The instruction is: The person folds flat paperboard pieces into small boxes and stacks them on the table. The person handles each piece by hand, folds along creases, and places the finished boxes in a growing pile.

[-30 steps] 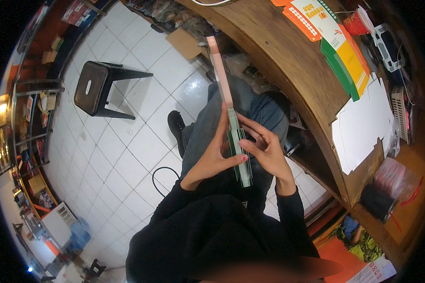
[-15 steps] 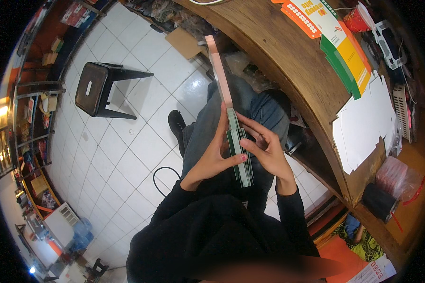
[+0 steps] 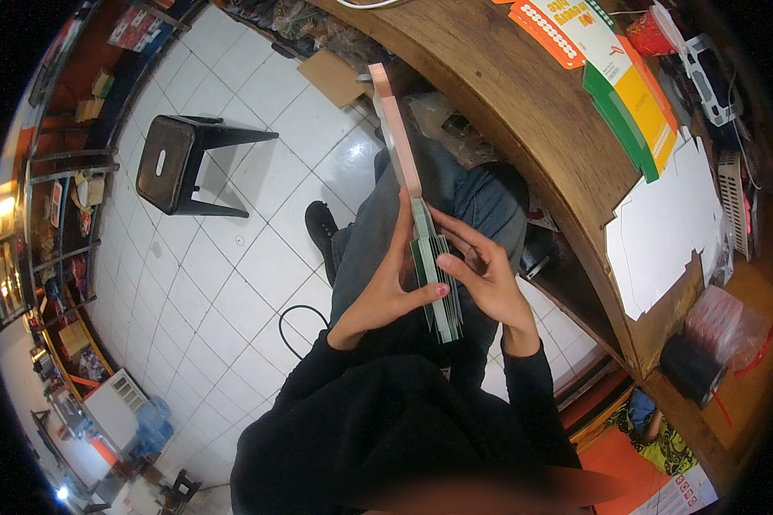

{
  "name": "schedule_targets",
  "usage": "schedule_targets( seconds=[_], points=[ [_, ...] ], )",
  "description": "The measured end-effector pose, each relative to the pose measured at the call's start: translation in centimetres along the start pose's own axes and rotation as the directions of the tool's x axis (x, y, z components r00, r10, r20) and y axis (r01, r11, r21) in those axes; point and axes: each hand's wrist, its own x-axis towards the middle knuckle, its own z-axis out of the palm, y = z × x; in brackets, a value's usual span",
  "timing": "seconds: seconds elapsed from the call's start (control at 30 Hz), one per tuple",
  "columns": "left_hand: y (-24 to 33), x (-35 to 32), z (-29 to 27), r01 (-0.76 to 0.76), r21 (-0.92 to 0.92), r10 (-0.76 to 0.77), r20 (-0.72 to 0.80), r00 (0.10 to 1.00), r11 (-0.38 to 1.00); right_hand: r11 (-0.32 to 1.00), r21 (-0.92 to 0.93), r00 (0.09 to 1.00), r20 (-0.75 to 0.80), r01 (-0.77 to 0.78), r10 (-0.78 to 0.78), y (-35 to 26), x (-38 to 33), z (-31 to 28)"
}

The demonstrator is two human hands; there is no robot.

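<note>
Green flat carton stack (image 3: 436, 283) between left hand (image 3: 386, 292) and right hand (image 3: 485, 275).

Evenly lit and fairly bright, mostly from overhead. Glossy sheen on the white floor tiles (image 3: 232, 257), strongest near the pink strip (image 3: 395, 129). One warm lamp glow (image 3: 0, 206) at the far left edge. Soft, short shadows under the dark stool (image 3: 176, 163). Heavy fisheye bending toward the rim, black corners all round. Sharp at centre; smeared and blurred along the bottom edge.
</note>
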Motion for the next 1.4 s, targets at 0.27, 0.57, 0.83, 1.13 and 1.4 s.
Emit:
schedule_targets(
  seconds=[0.27, 0.57, 0.83, 1.13, 1.4],
  points=[
    [0.2, -0.4, -0.3, 0.059, -0.058, -0.059, -0.001, 0.998, 0.997, 0.994, -0.106, 0.999, 0.028, 0.024, -0.021, -0.3, 0.2, -0.1],
    [-0.4, -7.8, -3.8, 0.195, -0.076, -0.209, -0.393, 0.895, 0.978, 0.747, -0.648, 0.866, -0.45, -0.151, -0.216, -2.6, -1.4, -0.5],
    [-3.1, -8.5, -4.6, 0.1, -0.203, -0.21, -0.639, 0.74, 0.974, 0.627, -0.779, 0.929, -0.223, 0.012, -0.294, -3.0, -2.0, -0.9],
    [-3.0, 1.4, -13.1, -0.337, -0.346, 0.033, -0.654, 0.756, 0.876, 0.734, -0.676, 0.541, -0.593, 0.066, -0.596, -8.0, -7.7, -6.9],
    [-11.1, 23.8, -22.8, -0.35, -0.627, -0.06, -0.536, 0.842, 0.696, 0.728, -0.686, 0.31, -0.69, 0.01, -0.654, -8.0, -4.6, -9.6]
  ],
)
